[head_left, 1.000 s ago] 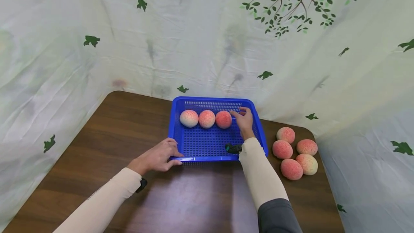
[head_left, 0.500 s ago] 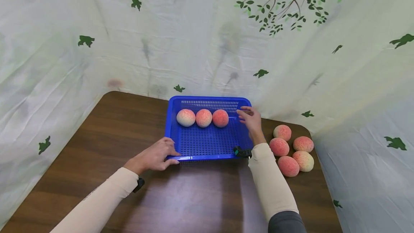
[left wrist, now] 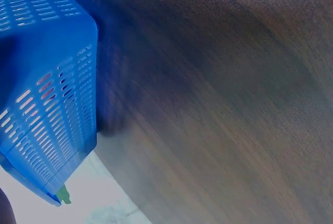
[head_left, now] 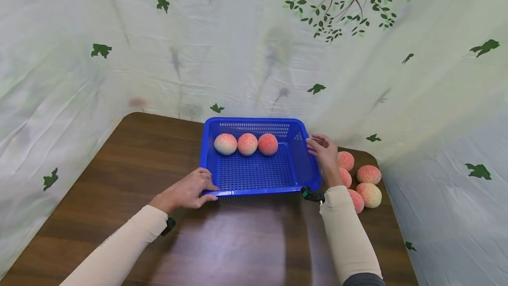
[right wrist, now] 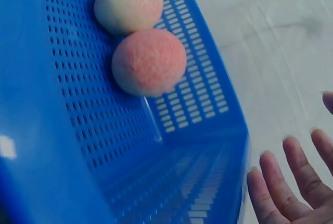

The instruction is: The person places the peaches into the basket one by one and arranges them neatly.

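A blue slotted plastic basket [head_left: 258,191] stands on the table, and three pink-and-cream peaches [head_left: 248,144] lie in a row along its far side. My left hand [head_left: 190,191] grips the front left corner of the basket's rim between thumb and fingers. In the left wrist view the basket's outer wall [left wrist: 47,109] shows, while the hand is nearly all out of frame. My right hand [head_left: 324,153], holding nothing, is at the basket's right rim with fingers spread and lightly bent. The right wrist view shows its fingers [right wrist: 281,193] just outside the rim, beyond the nearest peach [right wrist: 150,62].
Several more peaches [head_left: 369,174] lie on the right part of the brown wooden table [head_left: 158,144], some partly hidden behind my right hand and wrist. A pale curtain [head_left: 238,56] with leaf prints rises behind the table and along both sides.
My right hand has moved right, from beside the rightmost peach inside the basket out to the right rim. The left hand keeps its grip. The view has shifted slightly.
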`<state>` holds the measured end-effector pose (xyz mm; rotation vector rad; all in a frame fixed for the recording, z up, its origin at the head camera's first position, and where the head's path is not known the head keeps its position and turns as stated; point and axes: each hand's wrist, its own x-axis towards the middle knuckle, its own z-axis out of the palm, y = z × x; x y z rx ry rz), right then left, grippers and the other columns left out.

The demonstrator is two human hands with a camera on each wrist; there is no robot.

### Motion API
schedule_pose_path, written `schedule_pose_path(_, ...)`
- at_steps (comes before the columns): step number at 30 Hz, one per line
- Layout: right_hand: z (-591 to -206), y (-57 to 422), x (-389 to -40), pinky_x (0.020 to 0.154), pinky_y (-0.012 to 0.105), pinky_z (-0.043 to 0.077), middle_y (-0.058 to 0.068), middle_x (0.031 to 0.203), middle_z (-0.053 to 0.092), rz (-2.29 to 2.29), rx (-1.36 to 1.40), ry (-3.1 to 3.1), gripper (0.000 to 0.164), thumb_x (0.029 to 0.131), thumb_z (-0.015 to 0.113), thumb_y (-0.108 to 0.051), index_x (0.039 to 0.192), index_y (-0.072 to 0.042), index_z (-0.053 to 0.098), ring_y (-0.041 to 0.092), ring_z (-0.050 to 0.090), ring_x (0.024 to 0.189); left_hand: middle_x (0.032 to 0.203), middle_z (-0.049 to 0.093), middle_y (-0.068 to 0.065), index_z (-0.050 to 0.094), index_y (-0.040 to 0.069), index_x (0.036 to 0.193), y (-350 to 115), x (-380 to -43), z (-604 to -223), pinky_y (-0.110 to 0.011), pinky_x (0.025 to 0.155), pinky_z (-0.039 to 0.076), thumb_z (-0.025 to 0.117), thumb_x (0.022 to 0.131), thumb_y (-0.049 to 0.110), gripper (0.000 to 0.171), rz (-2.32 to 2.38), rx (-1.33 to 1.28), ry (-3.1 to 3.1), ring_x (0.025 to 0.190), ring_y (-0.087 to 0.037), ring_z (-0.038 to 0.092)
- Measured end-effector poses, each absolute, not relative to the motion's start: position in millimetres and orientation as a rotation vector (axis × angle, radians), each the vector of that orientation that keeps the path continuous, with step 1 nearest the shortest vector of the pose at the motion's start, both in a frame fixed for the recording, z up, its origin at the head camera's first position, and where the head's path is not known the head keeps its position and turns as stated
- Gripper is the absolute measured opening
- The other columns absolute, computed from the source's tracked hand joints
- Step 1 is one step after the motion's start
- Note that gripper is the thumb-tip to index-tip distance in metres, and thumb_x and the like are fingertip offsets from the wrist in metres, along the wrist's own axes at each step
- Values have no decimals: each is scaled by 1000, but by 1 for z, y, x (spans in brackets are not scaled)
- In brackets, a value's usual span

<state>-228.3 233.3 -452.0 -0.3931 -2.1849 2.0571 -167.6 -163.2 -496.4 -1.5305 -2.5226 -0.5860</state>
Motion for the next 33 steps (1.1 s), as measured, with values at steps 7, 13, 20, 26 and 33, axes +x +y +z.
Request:
schedule_pose_path(7, -451, 251, -215, 94, 41, 48, 7, 109, 63, 2073, -384, -2124, 34, 89, 70, -18, 119, -3, 60, 22, 65, 97, 78, 73, 1, 77, 3, 91, -164, -168, -497, -42, 85, 43, 74, 81, 19, 20, -602, -1527, -2507, 78, -17, 57)
schedule_pose_path(13, -453, 271, -203, 93, 39, 49, -3, 98, 66, 2088, -401, -2060, 32, 88, 71, -16, 116, -3, 60, 10, 67, 87, 79, 73, 1, 77, 3, 91, -163, -168, -496, -43, 85, 43, 74, 81, 19, 19, -610, -1522, -2509, 78, -18, 57)
schedule_pose_path(20, -460, 296, -189, 92, 32, 49, 0, 102, 64, 2136, -523, -1944, 35, 87, 72, -16, 118, -6, 60, 15, 66, 92, 80, 73, 0, 77, 3, 90, -161, -167, -494, -43, 86, 42, 74, 80, 19, 19, -614, -1508, -2522, 80, -18, 57)
schedule_pose_path(26, -464, 312, -176, 93, 31, 49, 0, 105, 62, 2101, -603, -1861, 48, 85, 73, -13, 127, 1, 55, 11, 64, 92, 83, 74, -1, 77, 2, 92, -162, -167, -495, -44, 89, 41, 73, 82, 21, 22, -611, -1494, -2566, 83, -19, 59)
schedule_pose_path(33, -478, 330, -162, 85, 24, 52, 4, 105, 63, 2052, -665, -1778, 33, 82, 76, -10, 112, -6, 63, 10, 64, 87, 80, 73, 1, 77, 3, 90, -161, -168, -497, -43, 87, 42, 75, 80, 20, 20, -612, -1505, -2520, 81, -18, 58)
